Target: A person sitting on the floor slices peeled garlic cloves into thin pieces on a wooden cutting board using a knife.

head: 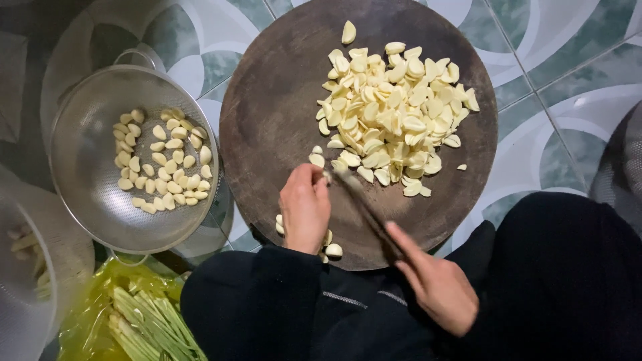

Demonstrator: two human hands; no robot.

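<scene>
i read this as the slicing step: my left hand (pixel 304 207) is curled down on a garlic clove (pixel 317 160) near the front of the round dark cutting board (pixel 267 113), fingers bent and pinching it in place, while my right hand (pixel 438 284) is closed around the handle of a knife (pixel 361 204) whose blade runs up to meet the left fingertips. the blade tip is blurred, so i cannot tell whether it touches the clove.

the pile of sliced garlic (pixel 391 110) fills the far right half of the board, and a few loose cloves (pixel 332 251) lie at the near rim beside my left wrist. whole peeled cloves (pixel 164 160) wait in the metal colander (pixel 87 200) to the left, just beside the board.

judging from this, the next cut calls for a short, straight press with the left fingertips tucked back from the edge. the bare left part of the board gives room; the near rim is close to my knees, and the loose cloves there could roll off. green stalks (pixel 147 324) in a yellow bag (pixel 90 314) lie well clear, lower left.
</scene>
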